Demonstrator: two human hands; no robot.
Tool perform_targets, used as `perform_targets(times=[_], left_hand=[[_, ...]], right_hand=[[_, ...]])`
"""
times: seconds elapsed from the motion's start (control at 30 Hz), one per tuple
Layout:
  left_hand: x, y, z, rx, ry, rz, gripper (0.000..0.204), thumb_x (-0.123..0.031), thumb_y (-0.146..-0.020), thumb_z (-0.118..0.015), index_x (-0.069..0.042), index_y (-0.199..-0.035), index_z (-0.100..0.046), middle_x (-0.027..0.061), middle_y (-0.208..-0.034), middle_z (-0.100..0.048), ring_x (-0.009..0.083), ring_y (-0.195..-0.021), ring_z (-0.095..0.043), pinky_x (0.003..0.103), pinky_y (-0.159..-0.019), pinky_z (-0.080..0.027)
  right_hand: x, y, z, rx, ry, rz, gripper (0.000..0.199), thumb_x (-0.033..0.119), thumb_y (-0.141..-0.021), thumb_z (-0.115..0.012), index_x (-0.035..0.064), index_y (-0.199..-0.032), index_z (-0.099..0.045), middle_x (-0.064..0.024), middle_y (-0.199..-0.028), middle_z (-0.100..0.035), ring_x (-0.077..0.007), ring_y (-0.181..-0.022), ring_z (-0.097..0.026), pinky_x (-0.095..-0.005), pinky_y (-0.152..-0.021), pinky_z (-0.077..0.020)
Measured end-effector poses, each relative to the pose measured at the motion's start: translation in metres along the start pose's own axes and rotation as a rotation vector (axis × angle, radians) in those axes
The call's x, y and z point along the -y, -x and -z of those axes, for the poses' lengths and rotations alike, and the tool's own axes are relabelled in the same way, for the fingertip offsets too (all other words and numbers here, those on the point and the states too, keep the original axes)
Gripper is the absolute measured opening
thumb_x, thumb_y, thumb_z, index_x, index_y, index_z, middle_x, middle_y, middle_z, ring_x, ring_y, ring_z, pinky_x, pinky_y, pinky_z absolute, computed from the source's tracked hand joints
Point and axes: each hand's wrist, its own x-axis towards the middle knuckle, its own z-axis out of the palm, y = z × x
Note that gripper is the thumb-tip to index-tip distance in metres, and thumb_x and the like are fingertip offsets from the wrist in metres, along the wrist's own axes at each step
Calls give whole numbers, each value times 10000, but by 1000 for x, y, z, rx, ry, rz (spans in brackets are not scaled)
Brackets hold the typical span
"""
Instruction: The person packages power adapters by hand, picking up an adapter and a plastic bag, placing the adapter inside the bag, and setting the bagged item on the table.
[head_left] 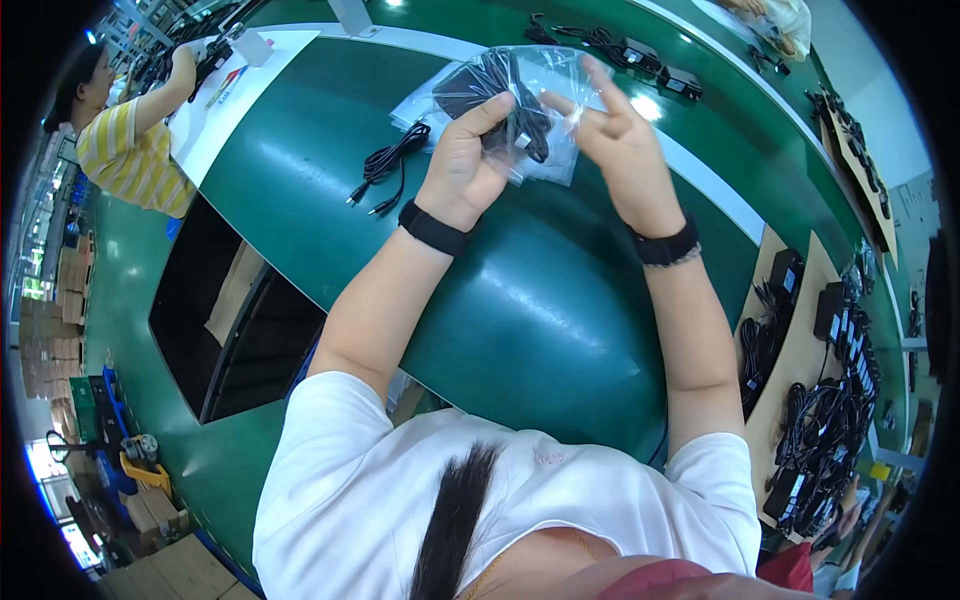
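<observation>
My left hand [465, 160] grips a black power adapter with its coiled cable [500, 90], partly inside a clear plastic bag [555, 80]. My right hand [620, 140] pinches the bag's edge on the right, fingers spread upward. Both hands are raised above the green conveyor belt [530, 300]. Each wrist wears a black band. More clear bags [420, 100] lie on the belt under the hands. A loose black cable [385, 165] rests on the belt just left of my left hand.
Several black adapters [640, 55] lie further up the belt. A wooden side table [800, 350] at the right holds a heap of black adapters and cables [820, 430]. Another person in a yellow striped shirt [125, 150] works at the far left.
</observation>
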Motion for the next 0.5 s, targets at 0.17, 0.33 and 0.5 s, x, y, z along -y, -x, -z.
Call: perform_targets(times=[0.17, 0.33, 0.5], left_hand=[[-12, -3, 4, -52, -13, -109, 106, -54, -804, -605, -44, -907, -586, 64, -889, -629, 178, -795, -605, 325, -783, -480], [4, 2, 2, -74, -77, -135, 101, -42, -805, -600, -45, -905, -586, 49, -876, -622, 160, -798, -599, 313, -767, -480], [13, 9, -9, -34, -124, -91, 103, -41, -805, -600, -57, -907, -596, 39, -876, -620, 144, -801, -594, 273, -725, -483]], right_hand=[[7, -3, 15, -210, 110, -49, 498, 232, -906, -511, 21, -1326, -347, -115, -1088, -599, -153, -1007, -535, -286, -891, -411], [-8, 10, -22, -90, -214, -263, 411, 281, -914, -500, 26, -1235, -473, -71, -1110, -565, -123, -1019, -511, -299, -837, -436], [-28, 13, -20, -136, 174, -29, 277, 155, -928, -468, -29, -1127, -521, -28, -957, -602, -60, -815, -506, -201, -713, -402]])
